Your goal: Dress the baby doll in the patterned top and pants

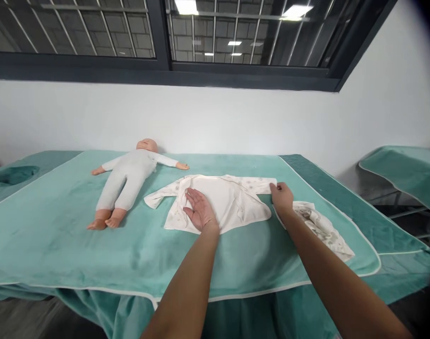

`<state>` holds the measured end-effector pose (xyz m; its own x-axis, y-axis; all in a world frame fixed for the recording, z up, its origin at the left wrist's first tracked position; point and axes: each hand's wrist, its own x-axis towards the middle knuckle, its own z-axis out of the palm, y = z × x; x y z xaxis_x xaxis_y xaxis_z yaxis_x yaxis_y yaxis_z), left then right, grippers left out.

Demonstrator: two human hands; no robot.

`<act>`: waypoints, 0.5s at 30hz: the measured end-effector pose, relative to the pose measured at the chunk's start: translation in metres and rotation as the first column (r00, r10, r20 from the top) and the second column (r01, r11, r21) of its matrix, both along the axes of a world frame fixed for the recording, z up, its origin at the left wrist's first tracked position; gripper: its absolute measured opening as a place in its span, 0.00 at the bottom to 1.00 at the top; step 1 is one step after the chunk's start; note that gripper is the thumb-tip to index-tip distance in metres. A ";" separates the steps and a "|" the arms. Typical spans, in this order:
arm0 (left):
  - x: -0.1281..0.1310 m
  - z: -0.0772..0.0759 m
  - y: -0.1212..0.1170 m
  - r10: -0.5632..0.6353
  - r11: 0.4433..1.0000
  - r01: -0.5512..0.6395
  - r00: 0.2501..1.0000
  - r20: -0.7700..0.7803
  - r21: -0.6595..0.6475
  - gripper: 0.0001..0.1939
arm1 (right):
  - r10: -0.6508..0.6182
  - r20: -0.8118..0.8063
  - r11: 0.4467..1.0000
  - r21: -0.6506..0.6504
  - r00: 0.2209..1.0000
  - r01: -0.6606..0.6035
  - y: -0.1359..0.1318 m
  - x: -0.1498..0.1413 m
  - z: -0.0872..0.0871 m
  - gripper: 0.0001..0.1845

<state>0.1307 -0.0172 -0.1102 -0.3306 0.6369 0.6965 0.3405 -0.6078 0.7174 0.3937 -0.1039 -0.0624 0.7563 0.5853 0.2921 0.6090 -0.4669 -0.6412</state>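
Note:
A white baby shirt [232, 202] lies spread on the green covered table, its sleeves stretched out to both sides. My left hand [200, 210] is over the shirt's left part, palm turned up and fingers apart, holding nothing. At the end of the right sleeve, my right hand [282, 195] pinches the cuff between thumb and fingers. Beyond my left hand, a baby doll [125, 181] in a pale suit lies on its back with its arms spread. A crumpled patterned white cloth [324, 230] lies beside my right forearm, which partly covers it.
A light green blanket [77, 254] with white piping covers the table over a darker green cloth [402, 235]. Behind stands a white wall [218, 117] below a dark-framed window [236, 70]. Another green-covered surface [405, 169] is at the far right.

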 end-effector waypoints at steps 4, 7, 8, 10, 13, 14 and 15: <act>-0.001 0.005 -0.006 0.019 0.990 -0.029 0.997 -0.070 -0.136 0.38 | -0.048 0.027 0.996 0.079 0.998 0.045 0.019 0.025 -0.003 0.20; 0.002 0.010 -0.006 0.021 0.976 -0.034 0.998 -0.063 -0.215 0.40 | -0.057 0.066 0.992 0.121 0.996 0.048 0.028 0.029 -0.007 0.17; 0.003 0.011 -0.006 0.012 0.977 -0.021 0.999 -0.040 -0.210 0.40 | -0.066 0.084 0.989 0.135 0.994 0.054 0.030 0.028 -0.008 0.17; 0.006 0.011 -0.004 -0.011 0.982 0.012 1.000 0.010 -0.190 0.40 | -0.084 0.126 0.984 0.167 0.988 0.062 0.029 0.024 -0.008 0.21; 0.008 0.010 -0.002 -0.033 0.980 0.044 0.998 0.062 -0.195 0.40 | 0.049 0.233 0.988 0.129 0.971 -0.081 0.025 0.013 -0.005 0.22; 0.009 0.009 -0.001 -0.039 0.979 0.054 0.996 0.076 -0.198 0.40 | 0.132 0.261 0.984 0.084 0.956 -0.159 0.023 0.008 -0.004 0.21; 0.009 0.009 -0.001 -0.046 0.978 0.063 0.995 0.089 -0.197 0.39 | 0.211 0.275 0.973 0.033 0.938 -0.228 0.021 0.003 -0.004 0.18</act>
